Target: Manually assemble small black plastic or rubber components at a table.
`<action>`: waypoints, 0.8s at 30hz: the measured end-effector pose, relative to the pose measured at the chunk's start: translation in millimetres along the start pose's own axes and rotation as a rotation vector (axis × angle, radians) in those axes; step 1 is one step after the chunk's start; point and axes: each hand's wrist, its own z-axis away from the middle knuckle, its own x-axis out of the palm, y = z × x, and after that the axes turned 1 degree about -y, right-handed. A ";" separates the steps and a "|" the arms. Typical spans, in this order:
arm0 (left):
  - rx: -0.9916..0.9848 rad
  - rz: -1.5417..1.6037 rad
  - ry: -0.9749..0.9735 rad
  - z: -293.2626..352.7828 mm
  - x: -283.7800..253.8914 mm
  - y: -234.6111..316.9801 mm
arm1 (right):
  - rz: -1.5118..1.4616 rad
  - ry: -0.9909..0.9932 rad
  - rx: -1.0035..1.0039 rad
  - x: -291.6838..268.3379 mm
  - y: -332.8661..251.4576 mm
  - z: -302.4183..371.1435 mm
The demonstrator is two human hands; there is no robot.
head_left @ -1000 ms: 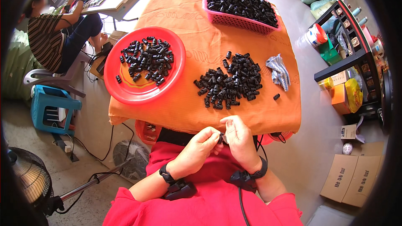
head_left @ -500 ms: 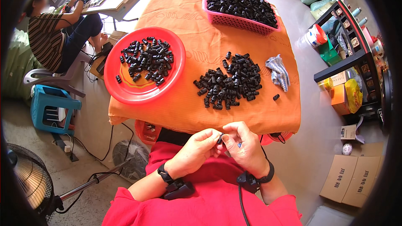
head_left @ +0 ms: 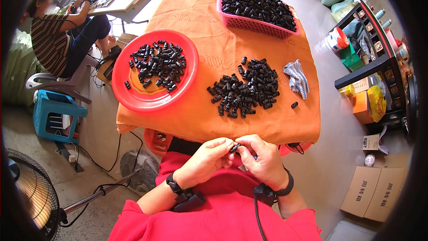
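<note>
A small black cord lock (head_left: 234, 148) is pinched between the fingertips of both hands, over my lap at the table's near edge. My left hand (head_left: 209, 160) grips one end with thumb and forefinger. My right hand (head_left: 263, 158) closes on the other end, and a bit of something dark blue shows by its fingers. Ahead of them, a loose pile of black cord locks (head_left: 249, 89) lies on the orange cloth (head_left: 178, 120). More are spread on a red round tray (head_left: 129, 98) to the left. One single cord lock (head_left: 294, 105) lies apart on the right.
A pink basket (head_left: 258, 26) heaped with black pieces stands at the table's far end. A checked rag (head_left: 296, 78) lies right of the pile. On the left are a fan (head_left: 33, 192), a blue stool (head_left: 58, 116) and a seated person (head_left: 53, 40) working. Cardboard boxes (head_left: 374, 192) stand right.
Both hands have shifted slightly, and the right fingers have lowered and curled closer. The cord lock between them is turned a little and shows more. Nothing on the table has moved.
</note>
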 end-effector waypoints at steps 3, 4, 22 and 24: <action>0.043 0.049 0.001 -1.4 2.8 -1.6 | 0.039 0.047 0.004 4.1 3.6 3.6; 0.068 0.079 0.011 -1.7 4.8 -1.3 | 0.041 0.068 0.025 5.5 5.2 4.5; 0.187 0.094 0.005 -2.2 2.3 -8.9 | 0.366 0.167 -0.346 7.9 2.6 -0.7; 0.178 0.071 0.005 -1.0 1.8 -6.9 | 0.314 0.144 -0.310 7.6 2.1 0.9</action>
